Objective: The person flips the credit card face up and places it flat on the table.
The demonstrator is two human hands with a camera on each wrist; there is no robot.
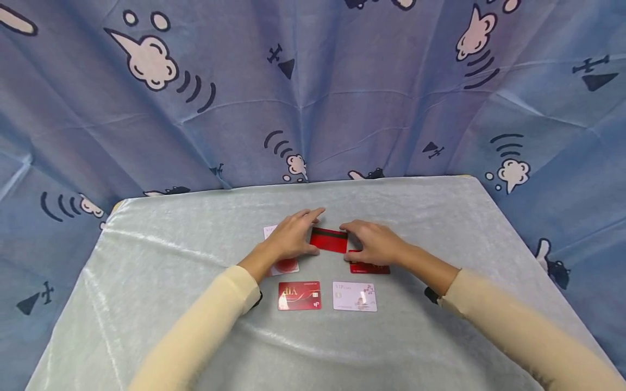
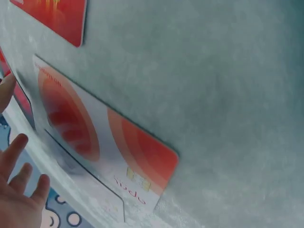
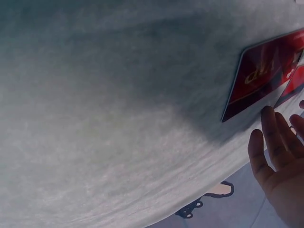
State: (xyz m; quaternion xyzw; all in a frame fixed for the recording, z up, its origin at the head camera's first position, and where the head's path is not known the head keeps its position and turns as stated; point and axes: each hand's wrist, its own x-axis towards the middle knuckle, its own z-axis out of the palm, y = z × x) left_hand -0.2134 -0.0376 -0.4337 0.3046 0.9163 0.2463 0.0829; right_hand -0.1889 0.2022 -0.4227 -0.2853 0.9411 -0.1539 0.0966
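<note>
A red card with a black stripe (image 1: 329, 240) lies between the two hands. At its left end is my left hand (image 1: 292, 237), the thumb tip beside the card's lower corner and the other fingers reaching forward, loosely bent. My right hand (image 1: 375, 244) is at the opposite end, fingertips right at the card's edge. Below the right hand, a dark red card (image 1: 370, 269) is partly covered. The left hand hides parts of a pale VIP card (image 1: 268, 231) and a white card with red and orange ovals (image 2: 73, 118). In both wrist views the visible fingers are spread, with nothing pinched.
Nearer the body lie a red VIP card (image 1: 299, 296) and a pale pink VIP card (image 1: 354, 296), side by side. A light grey, slightly wrinkled cloth (image 1: 415, 347) covers the table. Behind it hangs a blue patterned curtain (image 1: 342, 108).
</note>
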